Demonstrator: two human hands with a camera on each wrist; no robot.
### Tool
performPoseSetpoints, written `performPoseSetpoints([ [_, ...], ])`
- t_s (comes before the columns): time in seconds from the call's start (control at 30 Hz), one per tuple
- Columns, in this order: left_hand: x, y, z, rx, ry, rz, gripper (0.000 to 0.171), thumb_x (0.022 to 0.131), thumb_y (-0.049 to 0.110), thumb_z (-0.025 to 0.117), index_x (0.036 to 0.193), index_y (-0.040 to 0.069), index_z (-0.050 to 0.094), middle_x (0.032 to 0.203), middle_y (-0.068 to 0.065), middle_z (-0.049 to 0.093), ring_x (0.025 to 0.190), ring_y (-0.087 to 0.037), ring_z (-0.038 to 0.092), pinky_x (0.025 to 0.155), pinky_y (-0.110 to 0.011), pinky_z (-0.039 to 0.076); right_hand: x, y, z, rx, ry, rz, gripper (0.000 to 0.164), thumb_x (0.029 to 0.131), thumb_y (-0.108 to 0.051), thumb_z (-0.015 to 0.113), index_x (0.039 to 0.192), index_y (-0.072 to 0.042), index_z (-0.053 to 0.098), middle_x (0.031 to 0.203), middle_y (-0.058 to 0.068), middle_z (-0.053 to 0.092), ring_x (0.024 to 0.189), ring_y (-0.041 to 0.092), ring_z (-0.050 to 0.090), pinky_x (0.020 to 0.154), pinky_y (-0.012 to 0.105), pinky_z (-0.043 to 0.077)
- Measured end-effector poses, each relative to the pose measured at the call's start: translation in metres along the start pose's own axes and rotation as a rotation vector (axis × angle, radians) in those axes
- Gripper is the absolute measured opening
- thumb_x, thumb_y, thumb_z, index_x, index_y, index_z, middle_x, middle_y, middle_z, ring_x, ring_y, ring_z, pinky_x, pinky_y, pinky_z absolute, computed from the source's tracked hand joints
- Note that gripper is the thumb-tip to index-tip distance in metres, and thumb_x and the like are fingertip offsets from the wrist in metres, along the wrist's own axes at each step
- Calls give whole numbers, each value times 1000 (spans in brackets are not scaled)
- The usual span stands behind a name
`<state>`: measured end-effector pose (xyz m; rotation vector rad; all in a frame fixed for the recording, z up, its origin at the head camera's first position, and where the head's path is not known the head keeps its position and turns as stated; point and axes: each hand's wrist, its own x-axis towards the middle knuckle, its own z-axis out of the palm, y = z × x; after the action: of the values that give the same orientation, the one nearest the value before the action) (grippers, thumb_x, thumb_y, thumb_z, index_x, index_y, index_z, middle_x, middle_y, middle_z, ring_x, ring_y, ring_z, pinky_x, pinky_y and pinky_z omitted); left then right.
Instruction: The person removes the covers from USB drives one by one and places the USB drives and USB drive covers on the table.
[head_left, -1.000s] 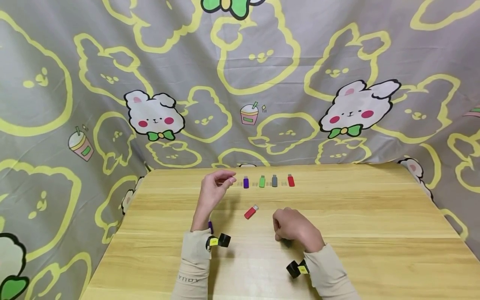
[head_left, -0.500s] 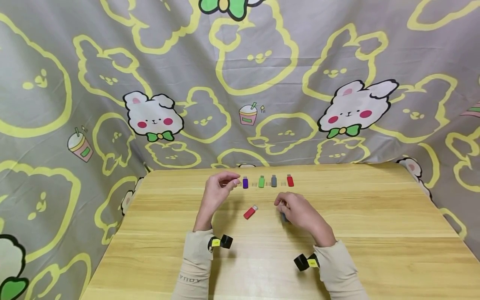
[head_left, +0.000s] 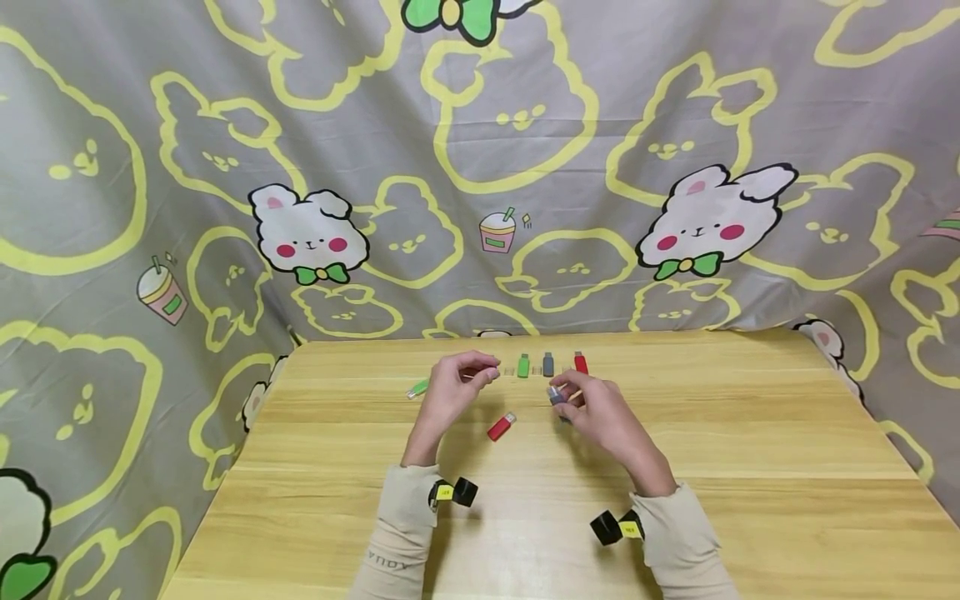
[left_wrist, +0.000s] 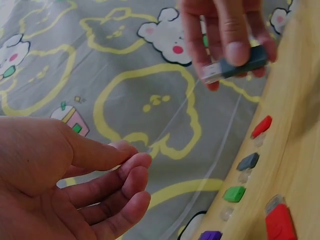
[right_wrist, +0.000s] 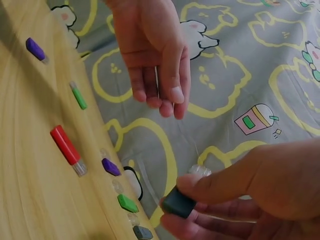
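Table (head_left: 750,467): pale wood, with a cartoon-rabbit curtain (head_left: 675,125) hanging right behind its far edge.
Loose green stick (head_left: 418,388): a small green USB-type stick lies alone on the wood at far left, just left of the left hand, silver end pointing down-left.
Left hand (head_left: 453,389): raised above the table, fingers curled inward, thumb meeting the fingertips. The left wrist view shows those fingers (left_wrist: 125,175) loosely bent with nothing plainly between them, so whether a tiny part is pinched there I cannot tell.
Left sleeve (head_left: 401,533): beige, with a black wrist camera strapped on it.
Purple stick (right_wrist: 111,166): at the left end of the far row, hidden behind the left hand in the head view but plain from the right wrist.
Red stick (head_left: 501,426): lies on its own between the two hands, nearer the person than the row, tilted, clear end up-right.
Far row: green stick (head_left: 523,365), grey stick (head_left: 548,364), second red stick (head_left: 581,362), side by side along the back of the table, small clear caps (left_wrist: 243,176) beside them.
Dark grey stick (head_left: 557,396): off the table, in the air, just in front of the row.
Right hand (head_left: 600,412): thumb and fingers pinch that dark grey stick, metal end poking out toward the left hand. A firm, narrow grip.
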<state>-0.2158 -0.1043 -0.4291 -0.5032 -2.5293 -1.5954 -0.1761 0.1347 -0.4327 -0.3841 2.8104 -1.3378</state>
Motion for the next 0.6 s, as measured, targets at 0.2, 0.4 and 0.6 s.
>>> performPoseSetpoints([
  [0.2,0,5,10,1,-83,13,11,96,3,71,105,2,78,98,-9,76,83,-19,71,76,-30,59,-1,-2,-3,10,40,-34,10,90,-4,79,100,-5,75,92,5,74,81,20,71,66,30,59],
  [0.4,-2,8,19,-27,-174,26,12,97,7,71,107,3,77,102,-8,75,86,-18,71,77,-28,59,-2,-2,-5,15,74,-69,8,90,-8,80,98,-6,78,89,4,76,77,17,72,65,28,59],
  [0.6,-5,13,29,-53,-206,11,15,97,10,72,110,5,78,107,-7,75,90,-21,71,76,-25,58,-3,-5,-6,6,101,-95,10,89,-11,81,99,-7,80,84,0,76,73,11,69,63,27,56],
])
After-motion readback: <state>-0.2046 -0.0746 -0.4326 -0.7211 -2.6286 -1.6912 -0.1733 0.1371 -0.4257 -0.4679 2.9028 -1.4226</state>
